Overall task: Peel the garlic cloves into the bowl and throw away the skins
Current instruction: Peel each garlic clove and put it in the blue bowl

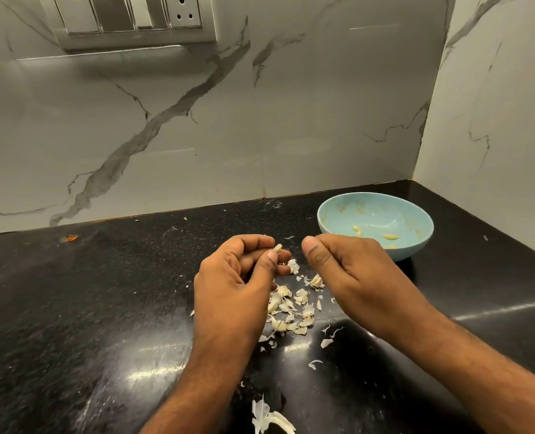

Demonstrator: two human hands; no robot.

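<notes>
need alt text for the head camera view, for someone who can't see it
Seen from above, a person's left hand pinches a garlic clove over a black counter, while the right hand hovers beside it with curled fingers. Loose garlic skins lie scattered below the hands, and a light blue bowl with a few peeled cloves sits to the right.

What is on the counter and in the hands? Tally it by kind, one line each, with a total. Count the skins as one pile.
Bowl: 1
Peeled cloves in the bowl: 3 visible
Clove pinched in the left hand: 1
Pile of skins and cloves: 1
Hands: 2, left hand and right hand
Total: 8
</notes>
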